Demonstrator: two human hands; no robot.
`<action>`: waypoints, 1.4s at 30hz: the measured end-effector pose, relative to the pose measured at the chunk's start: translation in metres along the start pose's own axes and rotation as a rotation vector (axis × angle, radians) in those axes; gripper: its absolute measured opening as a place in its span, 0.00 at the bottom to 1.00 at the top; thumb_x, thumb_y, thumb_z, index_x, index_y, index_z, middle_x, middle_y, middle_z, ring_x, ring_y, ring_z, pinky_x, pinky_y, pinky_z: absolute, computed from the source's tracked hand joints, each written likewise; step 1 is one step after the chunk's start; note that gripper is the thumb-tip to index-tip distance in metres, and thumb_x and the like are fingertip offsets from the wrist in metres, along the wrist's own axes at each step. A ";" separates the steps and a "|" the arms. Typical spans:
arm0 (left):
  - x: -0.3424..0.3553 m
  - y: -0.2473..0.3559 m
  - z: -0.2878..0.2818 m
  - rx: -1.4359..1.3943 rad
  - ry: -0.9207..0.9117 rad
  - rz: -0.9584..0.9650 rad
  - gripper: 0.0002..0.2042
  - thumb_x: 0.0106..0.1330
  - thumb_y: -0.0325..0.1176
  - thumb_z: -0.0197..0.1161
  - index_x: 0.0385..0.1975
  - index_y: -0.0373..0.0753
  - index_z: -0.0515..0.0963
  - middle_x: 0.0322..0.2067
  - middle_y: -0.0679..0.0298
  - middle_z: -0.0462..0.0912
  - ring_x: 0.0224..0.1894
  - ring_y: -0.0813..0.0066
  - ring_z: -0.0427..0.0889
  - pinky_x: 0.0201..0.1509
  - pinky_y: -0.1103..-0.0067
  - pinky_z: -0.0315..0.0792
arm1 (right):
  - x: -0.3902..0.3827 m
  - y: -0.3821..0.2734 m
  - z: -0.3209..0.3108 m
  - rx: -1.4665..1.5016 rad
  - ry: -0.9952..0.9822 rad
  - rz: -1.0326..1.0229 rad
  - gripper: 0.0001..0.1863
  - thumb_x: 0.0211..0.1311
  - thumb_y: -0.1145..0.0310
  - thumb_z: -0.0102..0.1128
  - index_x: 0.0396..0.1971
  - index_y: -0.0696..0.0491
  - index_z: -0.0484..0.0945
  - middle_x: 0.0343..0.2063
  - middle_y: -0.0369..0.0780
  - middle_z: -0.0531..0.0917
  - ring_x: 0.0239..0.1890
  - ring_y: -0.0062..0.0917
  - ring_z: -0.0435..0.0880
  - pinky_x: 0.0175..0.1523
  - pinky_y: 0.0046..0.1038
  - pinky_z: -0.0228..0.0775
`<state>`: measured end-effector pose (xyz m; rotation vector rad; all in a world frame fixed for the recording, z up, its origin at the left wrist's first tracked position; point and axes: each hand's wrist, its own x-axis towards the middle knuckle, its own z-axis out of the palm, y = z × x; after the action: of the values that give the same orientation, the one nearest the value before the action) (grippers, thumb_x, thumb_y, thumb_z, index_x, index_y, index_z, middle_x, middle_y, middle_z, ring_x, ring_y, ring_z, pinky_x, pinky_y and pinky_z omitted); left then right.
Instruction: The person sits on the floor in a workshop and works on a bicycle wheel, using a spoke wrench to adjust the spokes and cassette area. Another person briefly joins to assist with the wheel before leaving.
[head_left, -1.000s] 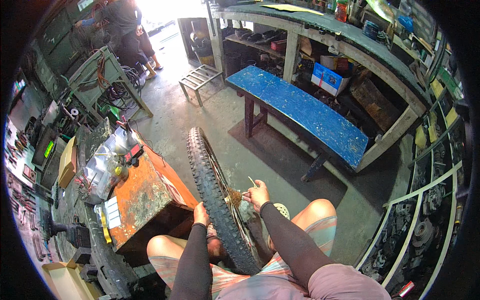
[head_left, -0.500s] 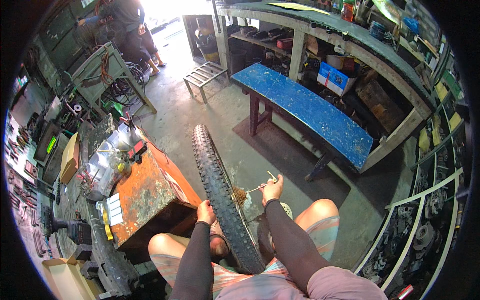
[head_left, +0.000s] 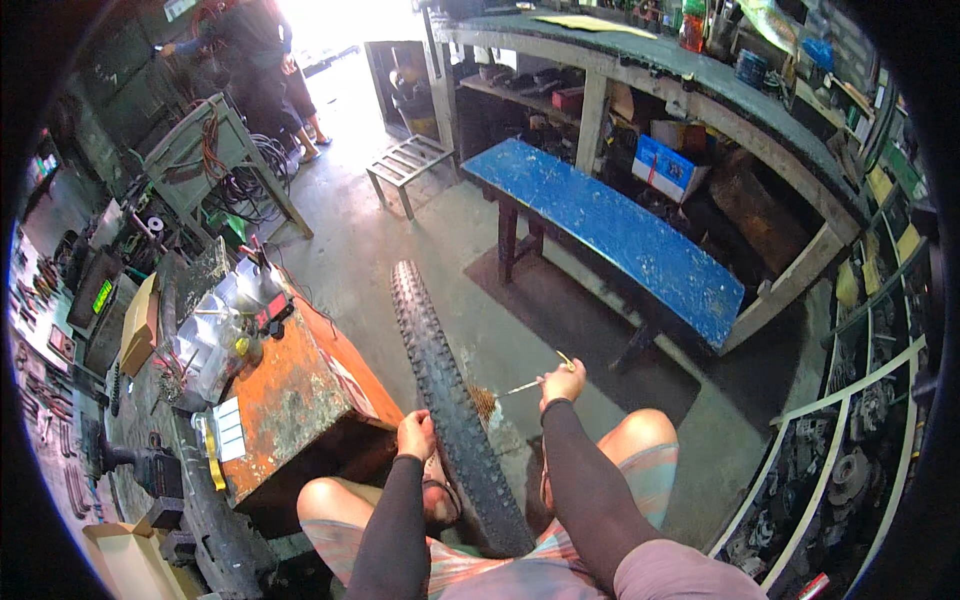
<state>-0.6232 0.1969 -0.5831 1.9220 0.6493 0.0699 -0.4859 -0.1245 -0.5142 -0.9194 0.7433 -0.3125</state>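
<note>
A bicycle wheel with a black knobby tyre (head_left: 425, 345) stands between my knees, leaning slightly. Its tread looks smeared in places. Low on its right side shows a brownish sprocket cassette (head_left: 482, 404). My right hand (head_left: 562, 383) is closed round a thin, pale, stick-like tool (head_left: 522, 387) with a yellowish end above the fist. The tool's tip points at the cassette; whether it touches cannot be told. My left hand (head_left: 416, 435) is closed at the left side of the tyre, and whatever its fingers hold is hidden.
An orange box-like bench (head_left: 290, 400) with clear containers stands close on the left. Ahead to the right is a blue bench (head_left: 610, 240), with a metal stool (head_left: 408, 165) beyond it. Shelves of parts (head_left: 850, 460) line the right. A person (head_left: 255, 70) stands at the far left.
My right hand has moved a little right and down, carrying the tool slightly away from the cassette. The wheel leans somewhat differently, and its tread is more blurred. My left hand stays beside it.
</note>
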 end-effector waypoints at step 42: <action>-0.200 0.230 -0.146 -1.472 -0.332 0.022 0.09 0.82 0.28 0.60 0.56 0.38 0.79 0.48 0.62 0.85 0.50 0.70 0.86 0.58 0.73 0.84 | -0.293 -0.236 0.098 -0.166 -1.118 0.086 0.23 0.81 0.62 0.63 0.64 0.53 0.63 0.39 0.40 0.86 0.26 0.16 0.80 0.28 0.17 0.72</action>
<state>-0.7491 0.1568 -0.2720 0.4873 0.1840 0.1760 -0.6126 -0.0445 -0.1552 -1.0371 -0.2328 0.3490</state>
